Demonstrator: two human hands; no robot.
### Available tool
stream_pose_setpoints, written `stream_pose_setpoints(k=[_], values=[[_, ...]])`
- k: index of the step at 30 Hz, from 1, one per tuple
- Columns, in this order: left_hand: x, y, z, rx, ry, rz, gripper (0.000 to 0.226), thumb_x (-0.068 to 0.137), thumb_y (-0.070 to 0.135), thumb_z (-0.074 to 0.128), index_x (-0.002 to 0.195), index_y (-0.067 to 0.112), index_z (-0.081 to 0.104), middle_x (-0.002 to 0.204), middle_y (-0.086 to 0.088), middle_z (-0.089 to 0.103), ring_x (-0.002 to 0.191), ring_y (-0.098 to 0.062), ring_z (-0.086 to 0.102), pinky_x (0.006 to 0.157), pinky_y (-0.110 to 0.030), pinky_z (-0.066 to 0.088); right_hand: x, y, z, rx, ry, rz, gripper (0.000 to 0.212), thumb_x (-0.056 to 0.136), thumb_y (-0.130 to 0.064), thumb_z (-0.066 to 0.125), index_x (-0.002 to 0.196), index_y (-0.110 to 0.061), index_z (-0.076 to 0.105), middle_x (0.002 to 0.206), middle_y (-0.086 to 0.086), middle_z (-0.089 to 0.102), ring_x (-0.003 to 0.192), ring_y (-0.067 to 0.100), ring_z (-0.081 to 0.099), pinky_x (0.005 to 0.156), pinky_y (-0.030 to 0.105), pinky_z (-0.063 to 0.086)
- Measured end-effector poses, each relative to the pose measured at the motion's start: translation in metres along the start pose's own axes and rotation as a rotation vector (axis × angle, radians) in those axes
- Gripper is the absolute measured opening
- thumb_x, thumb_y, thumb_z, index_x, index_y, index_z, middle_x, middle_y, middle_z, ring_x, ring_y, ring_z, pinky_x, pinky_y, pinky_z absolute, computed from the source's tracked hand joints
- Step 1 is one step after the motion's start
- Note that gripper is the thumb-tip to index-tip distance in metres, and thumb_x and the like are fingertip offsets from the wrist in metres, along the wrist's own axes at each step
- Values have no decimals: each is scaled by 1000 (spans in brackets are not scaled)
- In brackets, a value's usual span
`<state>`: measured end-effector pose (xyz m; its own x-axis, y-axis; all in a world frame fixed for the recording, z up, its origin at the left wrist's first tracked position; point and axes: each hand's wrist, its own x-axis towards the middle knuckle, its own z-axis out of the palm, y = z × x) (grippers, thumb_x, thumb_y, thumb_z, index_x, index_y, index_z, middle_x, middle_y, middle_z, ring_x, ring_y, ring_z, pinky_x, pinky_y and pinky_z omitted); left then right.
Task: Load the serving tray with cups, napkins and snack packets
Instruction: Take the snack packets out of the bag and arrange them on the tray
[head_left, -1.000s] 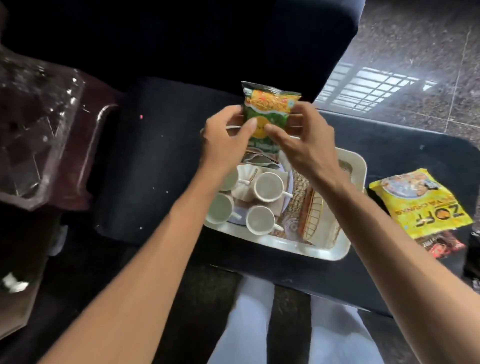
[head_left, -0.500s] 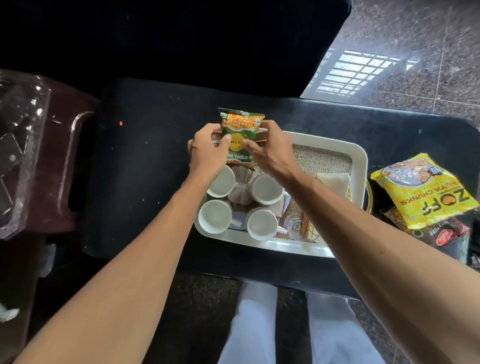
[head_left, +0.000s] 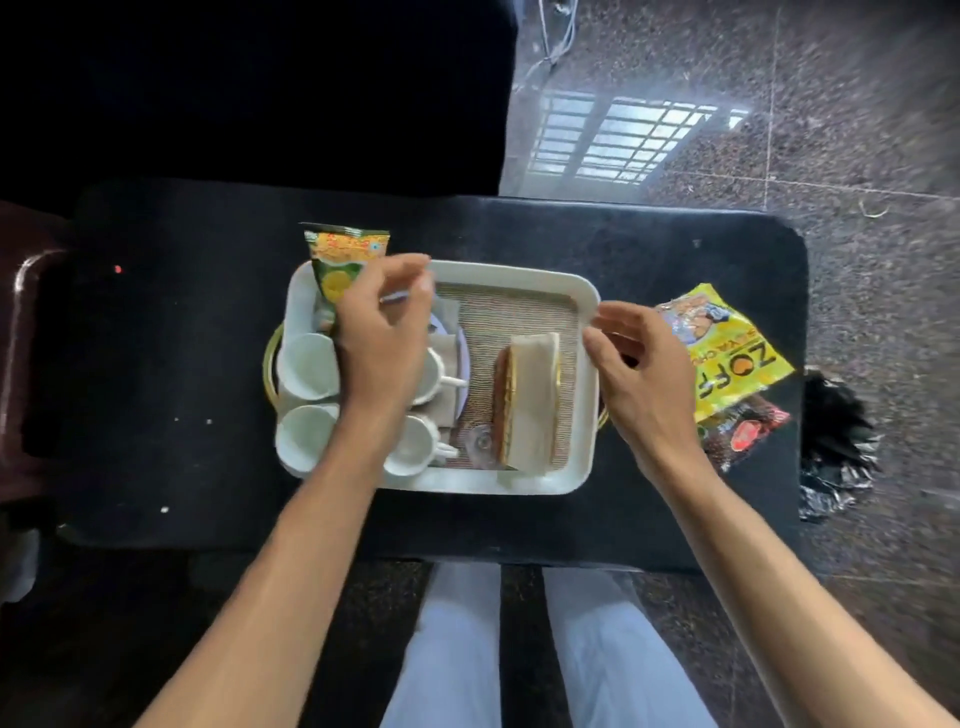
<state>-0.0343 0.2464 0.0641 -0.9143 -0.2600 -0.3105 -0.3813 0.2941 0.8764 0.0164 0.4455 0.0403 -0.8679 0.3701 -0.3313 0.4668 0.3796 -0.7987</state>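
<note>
Loading snacks: a green foil packet (head_left: 345, 260) is propped in the white plastic tray (head_left: 519, 273) beyond the curled, empty left hand (head_left: 384, 332); a yellow packet (head_left: 737, 364) beside the slack, empty right hand (head_left: 644, 374) is judged next.

The person's left forearm (head_left: 291, 561) and right forearm (head_left: 753, 561) are bare from the lower edge of the view up to the wrists, and the left hand (head_left: 382, 338) and right hand (head_left: 644, 374) are bare too. Low in the middle show two legs in pale, bluish-white trousers (head_left: 457, 649) of smooth, plain cloth, with soft lengthwise folds and a dark gap between the legs. The trousers run off the bottom edge.
</note>
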Motion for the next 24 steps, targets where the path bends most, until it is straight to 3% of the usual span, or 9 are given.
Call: stream_pose_setpoints(k=[2, 5, 8, 10, 13, 17, 20, 24], values=[[-26, 12, 35, -31, -85, -2, 15, 97, 7, 60, 107, 12, 70, 107, -7, 74, 102, -20, 70, 95, -44, 57, 2, 21, -33, -17, 79, 35, 19, 92, -23, 67, 111, -24, 66, 101, -20, 67, 96, -3, 66, 85, 9, 48], [-62, 17, 89, -21, -189, 11, 16, 96, 6, 62, 106, 12, 72, 99, 4, 73, 91, -3, 67, 86, -17, 54, 9, 54, -76, -49, 230, 157, 28, 89, -22, 70, 117, -19, 65, 111, -6, 69, 101, 11, 67, 92, 29, 52], [-88, 12, 135, -8, -282, -22, 17, 96, 10, 63, 108, 16, 72, 99, 8, 72, 87, 7, 65, 78, -5, 49, 18, 79, -104, -112, 309, 283, 47, 86, -29, 74, 127, -18, 56, 127, 6, 58, 98, 14, 61, 77, 20, 45], [-98, 6, 158, -19, -328, -79, 19, 98, 12, 60, 113, 17, 70, 106, 7, 72, 93, 7, 66, 85, -14, 54, 24, 93, -113, -124, 294, 342, 60, 85, -32, 77, 136, -17, 49, 133, 11, 52, 94, 13, 58, 78, 22, 42], [-102, 2, 179, -70, -346, -199, 23, 103, 10, 51, 118, 17, 67, 116, -1, 71, 106, -10, 70, 95, -35, 58, 32, 103, -115, -105, 227, 439, 71, 83, -33, 77, 143, -16, 42, 130, 9, 55, 84, 7, 58, 81, 30, 46], [-97, 4, 188, -86, -326, -227, 30, 105, 5, 41, 119, 15, 66, 113, -2, 70, 104, -12, 72, 88, -25, 58, 39, 109, -113, -68, 204, 433, 61, 84, -32, 75, 136, -15, 48, 104, 3, 68, 105, 23, 64, 92, 43, 52], [-92, 9, 187, -46, -336, -180, 31, 104, 2, 41, 119, 14, 65, 113, -4, 70, 105, -14, 72, 89, -26, 58, 42, 102, -114, -79, 217, 326, 38, 84, -30, 74, 118, -19, 59, 94, -4, 68, 92, 17, 66, 75, 30, 47], [-82, 18, 182, 59, -352, -15, 29, 103, 6, 48, 119, 21, 66, 115, 2, 72, 106, -7, 70, 89, -24, 56, 46, 86, -118, -14, 169, 178, 29, 85, -24, 75, 111, -20, 63, 92, -8, 68, 84, 10, 65, 78, 30, 53]])
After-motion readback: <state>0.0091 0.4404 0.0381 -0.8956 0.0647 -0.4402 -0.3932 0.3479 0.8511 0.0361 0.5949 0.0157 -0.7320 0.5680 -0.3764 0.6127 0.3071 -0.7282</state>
